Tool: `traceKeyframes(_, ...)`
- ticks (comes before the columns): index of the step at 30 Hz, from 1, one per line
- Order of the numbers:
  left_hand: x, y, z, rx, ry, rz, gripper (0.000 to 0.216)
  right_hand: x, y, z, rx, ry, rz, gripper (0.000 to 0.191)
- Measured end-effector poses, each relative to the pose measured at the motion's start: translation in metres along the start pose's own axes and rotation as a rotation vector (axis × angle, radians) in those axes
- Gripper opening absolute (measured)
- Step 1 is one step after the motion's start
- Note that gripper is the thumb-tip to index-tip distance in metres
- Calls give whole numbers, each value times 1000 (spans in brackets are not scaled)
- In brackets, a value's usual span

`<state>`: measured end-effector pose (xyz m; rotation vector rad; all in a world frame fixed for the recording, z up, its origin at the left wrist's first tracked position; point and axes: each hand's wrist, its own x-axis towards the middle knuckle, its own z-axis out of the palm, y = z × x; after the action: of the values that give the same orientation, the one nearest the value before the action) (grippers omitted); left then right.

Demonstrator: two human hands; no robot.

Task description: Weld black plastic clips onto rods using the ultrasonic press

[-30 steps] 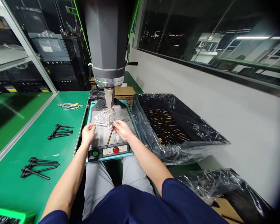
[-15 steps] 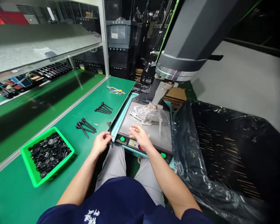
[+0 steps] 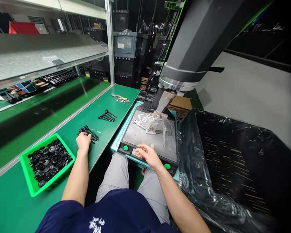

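My left hand [image 3: 83, 141] is closed at the near group of black rods with round heads [image 3: 89, 131] on the green table. Its fingertips pinch one black rod among them, partly hidden by the hand. My right hand [image 3: 148, 156] hovers over the front of the press machine's base [image 3: 135, 134], fingers loosely bent and apart, with nothing visible in them. Below it lies the control panel with a green button [image 3: 125, 148] on the left and another green button [image 3: 167, 166] on the right; a red button between is mostly covered by the hand.
A green bin [image 3: 34, 189] full of small black parts stands on the table at left. Farther back lie a second group of black rods [image 3: 107, 116] and pliers [image 3: 121, 98]. The press head [image 3: 178, 77] overhangs a plastic-wrapped fixture [image 3: 155, 121]. A large black plastic-lined container [image 3: 196, 161] stands at right.
My left hand has moved left from the table edge to the near rod group, carrying a black rod. My right hand has shifted slightly back toward my body, over the panel.
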<state>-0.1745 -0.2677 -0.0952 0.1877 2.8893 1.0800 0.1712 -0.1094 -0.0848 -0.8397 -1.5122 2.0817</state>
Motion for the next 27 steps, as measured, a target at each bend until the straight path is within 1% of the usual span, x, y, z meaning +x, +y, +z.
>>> traceKeyframes(3, -1, 3, -4, 59, 4, 5, 22, -4, 8, -4, 6, 0, 14, 53)
traceKeyframes(6, -7, 7, -10, 103, 15, 6, 32, -11, 15, -8, -9, -2, -7, 51)
traceKeyframes(8, -15, 12, -10, 97, 39, 85, 35, -15, 17, -12, 1, 16, -23, 50)
traceKeyframes(9, -20, 17, -7, 63, 37, 155, 34, -17, 18, -14, 21, 36, -24, 50)
traceKeyframes(10, -27, 24, -1, -5, 8, 235, 35, -17, 18, -16, 53, 63, -20, 50)
traceKeyframes(11, -35, 32, 6, -104, -56, 309, 36, -15, 18, -19, 91, 94, -16, 51)
traceKeyframes(12, -45, 41, 15, -216, -156, 367, 38, -13, 17, -22, 132, 129, -14, 51)
traceKeyframes(14, -72, 63, 37, -417, -419, 440, 44, -8, 15, -27, 195, 188, -23, 51)
traceKeyframes(15, -88, 74, 49, -478, -552, 465, 46, -5, 14, -29, 209, 208, -34, 51)
traceKeyframes(17, -124, 90, 70, -505, -776, 520, 45, -6, 11, -33, 211, 235, -57, 50)
traceKeyframes(19, -157, 96, 87, -478, -947, 590, 43, -16, 9, -39, 187, 258, -82, 49)
traceKeyframes(21, -184, 88, 100, -431, -1072, 653, 42, -40, 8, -49, 135, 310, -125, 48)
traceKeyframes(23, -199, 69, 109, -379, -1161, 691, 40, -77, 11, -67, 62, 437, -176, 47)
traceKeyframes(24, -202, 57, 112, -356, -1191, 688, 41, -101, 16, -79, 28, 539, -196, 47)
traceKeyframes(25, -202, 43, 115, -335, -1217, 667, 42, -129, 22, -93, -5, 682, -207, 47)
traceKeyframes(27, -194, 18, 118, -287, -1247, 586, 46, -191, 40, -120, -82, 1038, -219, 48)
